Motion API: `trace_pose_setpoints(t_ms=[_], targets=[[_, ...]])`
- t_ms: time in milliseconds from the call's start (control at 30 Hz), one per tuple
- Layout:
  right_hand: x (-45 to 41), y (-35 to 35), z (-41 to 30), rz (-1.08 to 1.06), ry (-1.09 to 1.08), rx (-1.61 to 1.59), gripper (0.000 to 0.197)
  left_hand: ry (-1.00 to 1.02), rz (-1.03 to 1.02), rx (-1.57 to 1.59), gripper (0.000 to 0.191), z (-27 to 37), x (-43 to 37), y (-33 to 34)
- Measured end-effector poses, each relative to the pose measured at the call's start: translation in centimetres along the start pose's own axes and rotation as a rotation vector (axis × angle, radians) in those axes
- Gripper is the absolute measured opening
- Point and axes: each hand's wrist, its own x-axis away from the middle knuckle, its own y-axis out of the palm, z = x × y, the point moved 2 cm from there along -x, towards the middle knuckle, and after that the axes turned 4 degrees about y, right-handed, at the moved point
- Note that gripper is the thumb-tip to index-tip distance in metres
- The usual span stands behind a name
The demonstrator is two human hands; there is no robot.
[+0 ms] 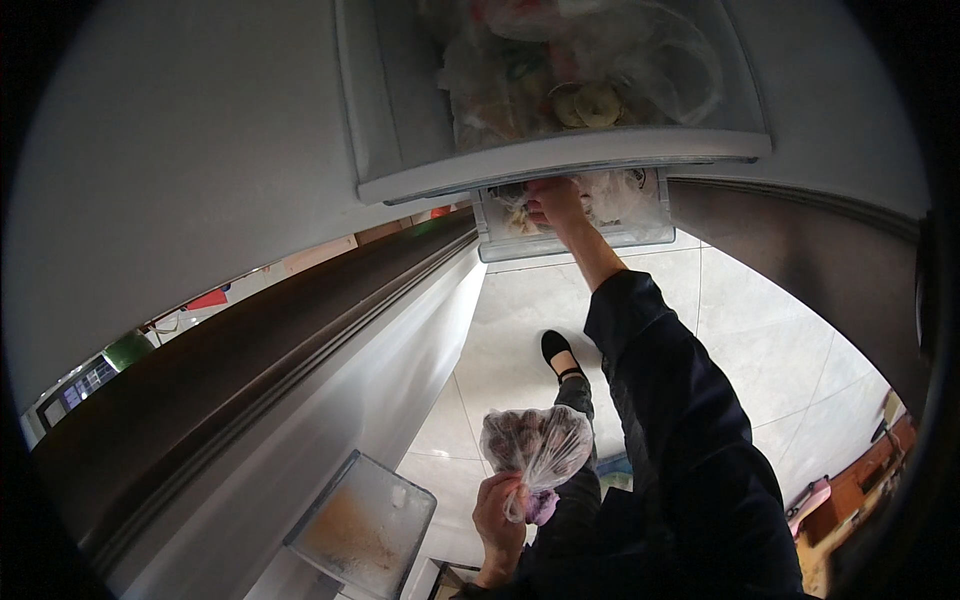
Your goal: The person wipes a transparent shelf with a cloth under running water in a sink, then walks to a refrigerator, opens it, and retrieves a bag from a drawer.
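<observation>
My left hand grips the gathered neck of a clear plastic bag filled with dark reddish-brown lumps. Something purple shows beside the fingers, below the bag. With the right arm stretched forward, my right hand reaches into a pulled-out lower drawer of a fridge-freezer. Clear plastic bags with food lie in that drawer around the hand. The fingers are curled and partly hidden, so whether they hold a bag does not show.
An upper drawer, holding bagged food and pale round slices, juts out above my right hand. The fridge door stands open at left. Below it sits a clear bin with an orange-brown stain. Another door is at right, above the tiled floor.
</observation>
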Motion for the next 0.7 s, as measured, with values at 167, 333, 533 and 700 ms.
trace_pose_setpoints(t_ms=[167, 333, 533, 700], targets=[[2.2, 3.6, -0.9, 0.290, 0.074, -0.540, 0.028, 0.004, 0.022, -0.045, 0.011, 0.4, -0.2, -0.3], [1.1, 4.3, 0.9, 0.160, 0.237, -0.988, 0.027, -0.004, 0.014, -0.047, 0.010, 1.1, -0.3, -0.3], [-1.5, 4.5, 1.1, 0.525, 0.238, -0.328, 0.055, -0.065, -0.010, -0.065, 0.010, 1.4, -0.3, -0.3], [-0.6, 5.3, 0.3, 0.614, 0.411, -0.026, 0.076, -0.082, -0.012, -0.105, 0.013, 1.7, -0.3, -0.5]])
